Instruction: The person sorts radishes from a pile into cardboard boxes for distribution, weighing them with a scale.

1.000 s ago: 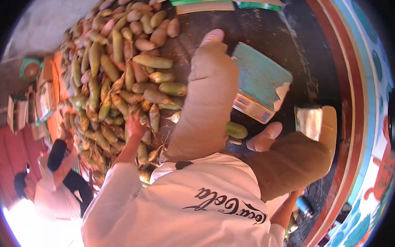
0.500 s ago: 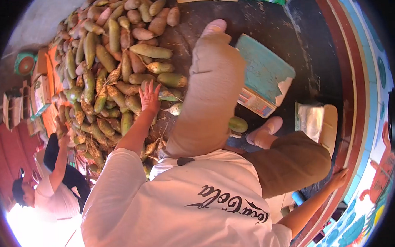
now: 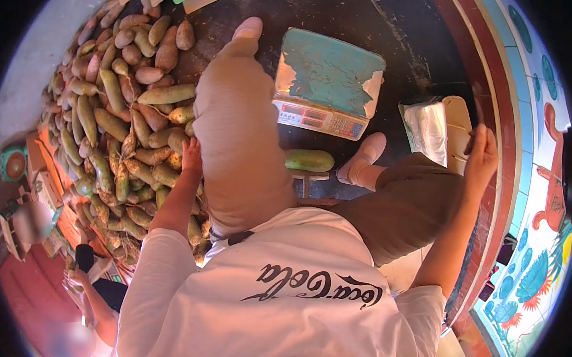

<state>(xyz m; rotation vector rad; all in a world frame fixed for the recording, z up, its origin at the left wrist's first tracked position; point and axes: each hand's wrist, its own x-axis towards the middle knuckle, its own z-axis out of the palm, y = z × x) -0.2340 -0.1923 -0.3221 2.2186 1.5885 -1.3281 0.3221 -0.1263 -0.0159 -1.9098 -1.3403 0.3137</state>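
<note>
My left hand (image 3: 191,155) is at the right edge of a big heap of green and reddish-brown radishes (image 3: 111,125), close beside my left knee. Its fingers are a little apart, with no radish lifted in them. On the other side, my right hand (image 3: 482,151) is raised over the edge of a box, its fingers bent together around something small and dark that I cannot make out. That box (image 3: 459,125) contains clear plastic bags (image 3: 426,128). Between my legs lies a single long green radish (image 3: 308,160).
A digital price scale (image 3: 333,73) with a worn turquoise plate stands on the dark floor ahead of my legs. At lower left another person's arm (image 3: 101,311) reaches toward the heap. A painted, tiled wall (image 3: 517,126) rises on the right.
My right hand has come up from low on the right to the bag box. The view has turned, shifting the heap and scale leftward. My left hand is now closer to my knee.
</note>
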